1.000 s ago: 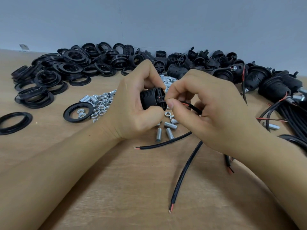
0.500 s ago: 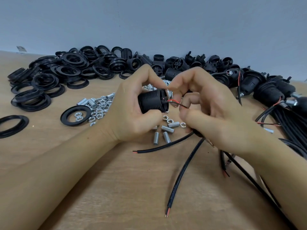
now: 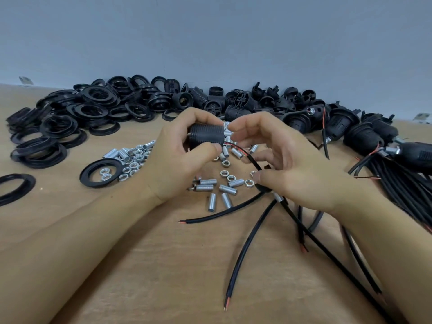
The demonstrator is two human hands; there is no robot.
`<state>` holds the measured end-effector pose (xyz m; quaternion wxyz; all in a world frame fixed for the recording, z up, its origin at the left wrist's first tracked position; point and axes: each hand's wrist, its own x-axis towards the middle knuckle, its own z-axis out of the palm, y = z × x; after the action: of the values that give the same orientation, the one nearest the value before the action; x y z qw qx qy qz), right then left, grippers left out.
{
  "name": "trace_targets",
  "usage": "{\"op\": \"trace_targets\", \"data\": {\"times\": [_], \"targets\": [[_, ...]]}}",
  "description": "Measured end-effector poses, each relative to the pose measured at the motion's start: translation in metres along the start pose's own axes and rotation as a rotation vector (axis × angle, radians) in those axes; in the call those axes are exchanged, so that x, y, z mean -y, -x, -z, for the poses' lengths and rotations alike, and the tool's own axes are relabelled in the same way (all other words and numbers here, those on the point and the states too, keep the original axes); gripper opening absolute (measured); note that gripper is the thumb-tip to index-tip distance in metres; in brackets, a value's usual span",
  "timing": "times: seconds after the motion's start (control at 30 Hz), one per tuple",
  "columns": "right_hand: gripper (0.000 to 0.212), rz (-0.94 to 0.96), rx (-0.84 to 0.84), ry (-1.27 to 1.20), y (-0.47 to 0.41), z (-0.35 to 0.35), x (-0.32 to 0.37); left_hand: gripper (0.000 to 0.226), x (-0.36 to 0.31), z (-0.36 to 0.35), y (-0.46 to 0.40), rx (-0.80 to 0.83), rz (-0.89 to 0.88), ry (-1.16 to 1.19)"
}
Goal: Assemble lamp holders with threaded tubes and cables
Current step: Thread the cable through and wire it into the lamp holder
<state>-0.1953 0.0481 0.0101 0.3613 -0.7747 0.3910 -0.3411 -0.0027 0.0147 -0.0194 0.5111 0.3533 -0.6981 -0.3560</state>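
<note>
My left hand [image 3: 180,157] grips a black ribbed lamp holder [image 3: 207,135] on its side, just above the wooden table. A black cable [image 3: 253,163] with red and black wires runs from the holder's right end down to my right hand [image 3: 287,160]. That hand pinches the cable between thumb and curled fingers, and its index finger reaches toward the holder's end. A silver threaded tube [image 3: 279,198] sits on the cable just below my right hand. Loose threaded tubes [image 3: 208,182] and nuts [image 3: 224,173] lie under both hands.
Black rings [image 3: 77,118] are heaped at the left, one ring [image 3: 104,173] holding nuts. Loose holder parts [image 3: 243,99] line the wall. Assembled holders with cables [image 3: 364,136] lie at the right. Several loose cables [image 3: 243,253] cross the table in front.
My right hand slid down the cable away from the holder, leaving more wire showing between the hands. The holder stayed in my left hand, lifted slightly.
</note>
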Motion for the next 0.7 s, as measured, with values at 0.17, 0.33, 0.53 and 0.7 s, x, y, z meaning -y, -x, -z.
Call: {"op": "trace_targets", "data": {"times": [0.17, 0.33, 0.53, 0.7], "targets": [[0.043, -0.11, -0.051, 0.216, 0.002, 0.017, 0.001, 0.028, 0.001, -0.002, 0.0, -0.063, 0.008, -0.061], [0.065, -0.34, 0.072, 0.406, 0.007, 0.029, 0.005, 0.026, 0.002, -0.001, -0.001, -0.093, 0.008, -0.05], [0.054, -0.282, 0.036, 0.364, 0.006, 0.031, 0.004, 0.027, 0.003, 0.0, -0.002, -0.117, -0.009, 0.033], [0.025, -0.204, 0.025, 0.1, 0.008, 0.029, 0.007, 0.029, 0.002, 0.005, -0.003, -0.072, 0.004, 0.151]]}}
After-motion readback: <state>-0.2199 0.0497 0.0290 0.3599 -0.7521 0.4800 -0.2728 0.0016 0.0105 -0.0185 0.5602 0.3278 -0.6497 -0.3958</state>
